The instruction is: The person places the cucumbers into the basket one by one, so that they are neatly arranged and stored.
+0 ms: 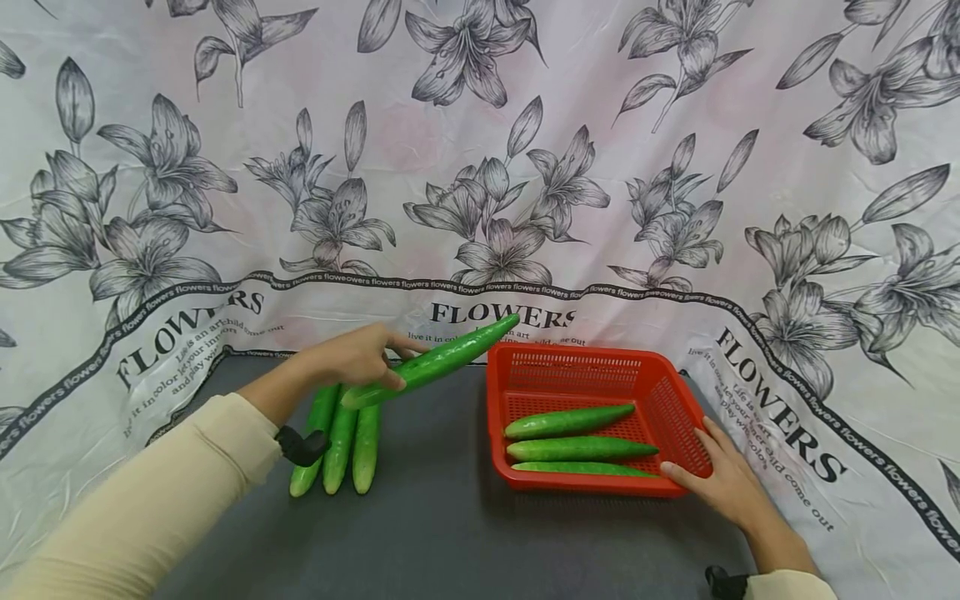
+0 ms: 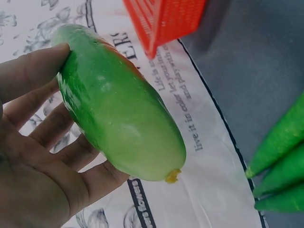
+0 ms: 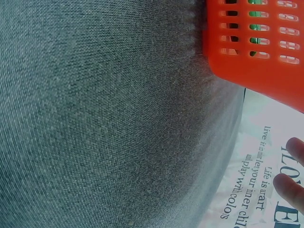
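Above the grey mat [image 1: 450, 533], the left hand [image 1: 352, 357] grips a cucumber [image 1: 431, 362] near its stem end, tip toward the red basket [image 1: 678, 387]. The right hand [image 1: 716, 479] rests open-fingered against the basket's near corner. A level cucumber, laid parallel beside the three cucumbers inside [image 1: 573, 446], would likely fit best.

We see a white cloth backdrop printed with grey lilies [image 1: 480, 125], its black FLOWERS-lettered border band [image 1: 420, 285] just beyond the fingers, dark grey felt tabletop [image 1: 450, 517] beneath them, even soft light
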`<state>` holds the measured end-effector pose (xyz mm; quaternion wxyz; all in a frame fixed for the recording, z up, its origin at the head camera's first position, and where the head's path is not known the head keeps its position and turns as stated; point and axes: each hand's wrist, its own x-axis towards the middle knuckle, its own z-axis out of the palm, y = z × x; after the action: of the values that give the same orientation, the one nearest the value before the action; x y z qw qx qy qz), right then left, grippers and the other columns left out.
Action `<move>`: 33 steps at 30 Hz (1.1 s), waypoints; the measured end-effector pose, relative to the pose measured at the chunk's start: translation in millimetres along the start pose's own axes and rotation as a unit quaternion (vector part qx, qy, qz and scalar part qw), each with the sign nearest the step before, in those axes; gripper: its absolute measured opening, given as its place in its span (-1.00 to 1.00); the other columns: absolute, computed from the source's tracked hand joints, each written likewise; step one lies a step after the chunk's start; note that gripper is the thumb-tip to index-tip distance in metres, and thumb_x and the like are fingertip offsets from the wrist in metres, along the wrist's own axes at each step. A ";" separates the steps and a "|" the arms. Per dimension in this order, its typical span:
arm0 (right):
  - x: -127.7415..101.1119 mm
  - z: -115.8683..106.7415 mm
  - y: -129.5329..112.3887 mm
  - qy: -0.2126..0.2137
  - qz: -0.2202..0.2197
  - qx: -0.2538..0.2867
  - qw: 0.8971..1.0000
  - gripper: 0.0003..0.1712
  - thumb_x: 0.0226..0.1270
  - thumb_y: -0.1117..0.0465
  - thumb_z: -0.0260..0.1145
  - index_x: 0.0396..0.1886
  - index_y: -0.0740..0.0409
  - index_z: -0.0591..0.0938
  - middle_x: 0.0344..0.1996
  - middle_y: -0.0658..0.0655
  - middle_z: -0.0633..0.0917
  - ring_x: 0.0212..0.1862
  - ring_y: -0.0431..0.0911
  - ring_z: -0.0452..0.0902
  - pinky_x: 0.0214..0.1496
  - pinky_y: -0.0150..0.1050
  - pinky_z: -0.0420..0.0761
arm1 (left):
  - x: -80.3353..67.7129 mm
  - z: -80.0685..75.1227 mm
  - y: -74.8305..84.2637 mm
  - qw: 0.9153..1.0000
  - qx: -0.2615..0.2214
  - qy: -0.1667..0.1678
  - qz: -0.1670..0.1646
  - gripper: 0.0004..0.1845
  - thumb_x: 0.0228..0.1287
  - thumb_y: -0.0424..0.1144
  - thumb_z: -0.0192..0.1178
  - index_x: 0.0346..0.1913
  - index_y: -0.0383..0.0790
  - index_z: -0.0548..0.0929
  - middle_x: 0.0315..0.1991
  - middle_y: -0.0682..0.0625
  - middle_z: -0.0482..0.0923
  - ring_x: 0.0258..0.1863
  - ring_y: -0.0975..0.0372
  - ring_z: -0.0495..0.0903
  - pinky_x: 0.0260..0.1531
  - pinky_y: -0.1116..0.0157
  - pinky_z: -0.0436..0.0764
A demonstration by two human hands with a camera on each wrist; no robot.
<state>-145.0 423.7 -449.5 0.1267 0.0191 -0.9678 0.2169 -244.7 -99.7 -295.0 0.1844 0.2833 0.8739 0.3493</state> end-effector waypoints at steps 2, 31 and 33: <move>-0.3 -0.3 0.0 -0.002 0.002 0.000 1.000 -0.06 -0.02 -0.17 0.25 0.23 0.33 0.19 0.26 0.25 0.05 0.14 0.27 0.06 -0.07 0.20 0.15 | 5.1 1.8 3.4 1.000 0.002 0.002 0.001 -0.38 -0.10 -0.38 0.30 0.11 0.12 0.44 0.00 -0.03 0.41 -0.12 0.15 0.43 -0.30 0.27 0.49; 0.8 -1.3 -0.4 -0.018 0.015 0.005 1.000 -0.04 0.00 -0.18 0.23 0.25 0.33 0.16 0.27 0.25 0.02 0.12 0.26 0.07 -0.09 0.20 0.18 | 75.1 32.6 53.2 0.998 -0.039 -0.045 0.006 -0.39 -0.10 -0.45 0.29 0.08 0.12 0.48 0.00 -0.06 0.43 -0.23 0.22 0.50 -0.36 0.32 0.53; 1.0 -1.7 -1.0 -0.019 0.016 0.005 1.000 -0.04 0.00 -0.19 0.23 0.25 0.34 0.16 0.27 0.25 0.02 0.12 0.27 0.07 -0.09 0.20 0.18 | 78.4 36.3 55.7 0.998 -0.038 -0.045 0.007 -0.40 -0.09 -0.44 0.28 0.08 0.10 0.48 -0.01 -0.05 0.43 -0.25 0.22 0.50 -0.38 0.32 0.53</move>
<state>-145.5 423.6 -447.3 0.1048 0.0084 -0.9691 0.2233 -265.9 0.8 -289.9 0.2315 0.2973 0.8490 0.3704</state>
